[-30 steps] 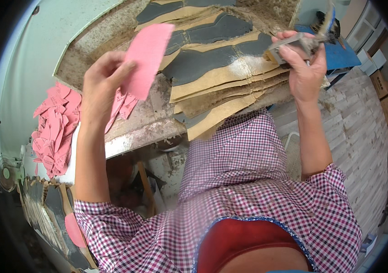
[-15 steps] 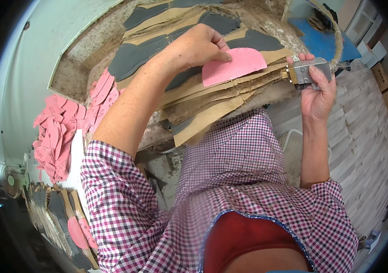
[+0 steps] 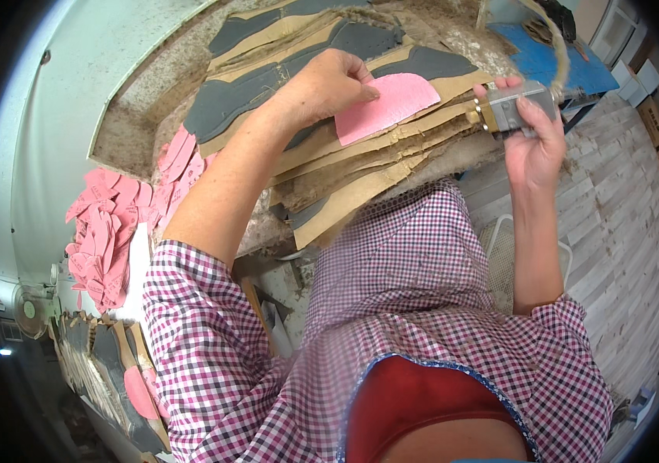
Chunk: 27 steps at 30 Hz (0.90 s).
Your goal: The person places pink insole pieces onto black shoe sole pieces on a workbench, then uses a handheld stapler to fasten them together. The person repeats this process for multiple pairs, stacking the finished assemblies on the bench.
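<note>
Above a fanned stack of tan-and-dark-grey panels (image 3: 345, 158), the left hand (image 3: 329, 85) keeps a closed pinch grip on a pink half-moon insert (image 3: 391, 106), near its left end. Whether the insert touches the panels beneath cannot be told. It looks very light, thin and flat, probably stiff enough to hold its shape yet able to bend, with a dull face unlikely to slip. Taking it by the rim seems best, as that leaves most of the face free; a hard squeeze could crease it. The right hand's (image 3: 534, 147) grip is wrapped around what looks like a grey metal spray gun (image 3: 505, 112), its brass nozzle (image 3: 473, 116) near the insert's rounded end. More pink inserts (image 3: 105, 255) lie heaped at left.
</note>
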Available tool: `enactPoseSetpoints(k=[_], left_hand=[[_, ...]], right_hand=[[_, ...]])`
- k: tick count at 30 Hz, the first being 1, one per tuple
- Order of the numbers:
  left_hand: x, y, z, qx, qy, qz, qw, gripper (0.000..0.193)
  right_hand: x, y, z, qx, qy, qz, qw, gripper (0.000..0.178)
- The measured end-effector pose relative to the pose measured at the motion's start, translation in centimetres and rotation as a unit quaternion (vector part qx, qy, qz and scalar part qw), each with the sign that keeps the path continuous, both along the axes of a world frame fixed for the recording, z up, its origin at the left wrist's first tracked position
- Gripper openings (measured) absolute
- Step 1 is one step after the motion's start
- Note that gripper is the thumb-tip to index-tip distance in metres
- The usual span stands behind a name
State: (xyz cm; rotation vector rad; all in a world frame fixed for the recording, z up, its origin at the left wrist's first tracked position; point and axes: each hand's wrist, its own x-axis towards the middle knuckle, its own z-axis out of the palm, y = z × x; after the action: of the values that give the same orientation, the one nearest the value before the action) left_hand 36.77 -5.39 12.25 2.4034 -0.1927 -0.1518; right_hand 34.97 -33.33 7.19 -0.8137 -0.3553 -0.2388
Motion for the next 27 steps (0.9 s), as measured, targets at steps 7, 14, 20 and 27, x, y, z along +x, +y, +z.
enactPoseSetpoints(k=[7, 14, 20, 27], left_hand=[[0.2, -0.6, 0.2, 0.036, -0.01, -0.019, 0.999, 0.018], [-0.4, -2.3, -0.3, 0.225, -0.096, 0.037, 0.969, 0.03], [-4.2, -4.1, -4.5, 0.282, -0.387, -0.143, 0.866, 0.021], [-4.5, -3.8, -6.6, 0.275, -0.39, -0.044, 0.878, 0.037]], right_hand=[[4.9, 1.5, -1.7, 0.074, 0.105, 0.112, 0.985, 0.022], [6.2, 0.8, -4.1, 0.244, 0.174, 0.128, 0.945, 0.033], [6.9, 0.0, -5.5, 0.313, 0.186, 0.171, 0.916, 0.027], [6.3, 0.8, -4.9, 0.272, 0.187, 0.126, 0.935, 0.029]])
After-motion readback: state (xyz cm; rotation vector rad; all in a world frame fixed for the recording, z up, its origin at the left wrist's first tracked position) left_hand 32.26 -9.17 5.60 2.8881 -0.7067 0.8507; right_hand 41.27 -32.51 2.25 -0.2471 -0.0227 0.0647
